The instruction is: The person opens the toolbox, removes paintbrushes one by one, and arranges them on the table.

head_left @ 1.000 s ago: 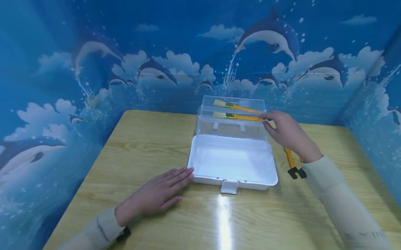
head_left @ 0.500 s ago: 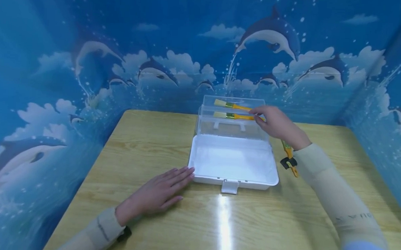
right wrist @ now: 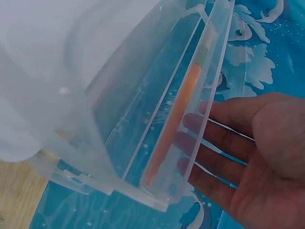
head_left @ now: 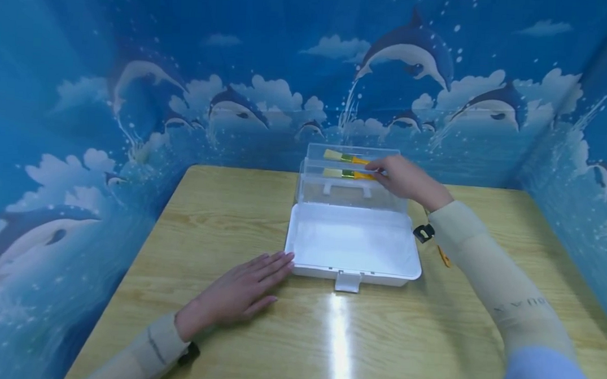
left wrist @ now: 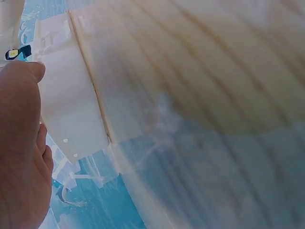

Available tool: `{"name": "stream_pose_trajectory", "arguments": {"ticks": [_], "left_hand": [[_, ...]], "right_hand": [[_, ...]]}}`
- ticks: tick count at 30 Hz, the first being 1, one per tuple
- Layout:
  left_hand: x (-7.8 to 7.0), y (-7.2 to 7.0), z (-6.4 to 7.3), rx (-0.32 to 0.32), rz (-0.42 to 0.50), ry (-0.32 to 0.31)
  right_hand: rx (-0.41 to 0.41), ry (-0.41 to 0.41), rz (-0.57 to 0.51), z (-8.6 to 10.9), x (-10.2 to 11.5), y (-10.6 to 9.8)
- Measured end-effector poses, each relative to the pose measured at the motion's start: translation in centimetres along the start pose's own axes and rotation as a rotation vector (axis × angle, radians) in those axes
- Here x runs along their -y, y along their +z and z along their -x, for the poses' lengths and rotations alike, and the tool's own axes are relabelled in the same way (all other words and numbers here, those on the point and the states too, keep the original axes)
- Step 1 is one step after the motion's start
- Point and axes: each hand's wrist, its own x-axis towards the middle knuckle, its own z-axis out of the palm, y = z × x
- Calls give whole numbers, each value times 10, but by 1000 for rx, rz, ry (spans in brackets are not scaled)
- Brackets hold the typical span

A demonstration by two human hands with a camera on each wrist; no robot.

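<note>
A white box [head_left: 354, 240] with a clear lid and fold-out clear trays [head_left: 353, 149] stands open. Two paintbrushes with pale bristles, an upper brush [head_left: 338, 155] and a lower brush [head_left: 333, 172], lie in the trays, their orange handles partly behind my right hand [head_left: 403, 177]. That hand grips a tray's rim near the handles; in the right wrist view its fingertips show through the tray wall [right wrist: 209, 129], beside a brush's orange handle [right wrist: 178, 119]. My left hand [head_left: 245, 289] lies flat, straight fingertips touching the box's front left corner.
Right of the box, another orange handle [head_left: 444, 256] lies on the wooden table [head_left: 221, 208], partly hidden by my right sleeve [head_left: 482, 282]. A latch [head_left: 347, 283] juts from the box's front. Behind stands a blue dolphin-print backdrop [head_left: 289, 47].
My right hand has slid left along the trays, from the ends of the brush handles to farther along them. The brushes, box and left hand have stayed in place.
</note>
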Motion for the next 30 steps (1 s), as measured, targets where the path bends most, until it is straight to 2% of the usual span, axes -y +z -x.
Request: {"name": "stream_pose_trajectory", "arguments": {"ticks": [4,11,18,30], "left_hand": [[1,-1,0,-14,2,4],[1,-1,-1,17,4,-1],[1,0,-1,43,1,-15],[0,0,0,4,-2,-4]], "right_hand": [[24,-13,-3,-7,3,-1],[75,-1,42,-18,5,0],[92,-25,106,-23,7,-2],[98,-44,178,-29,8,-1]]}}
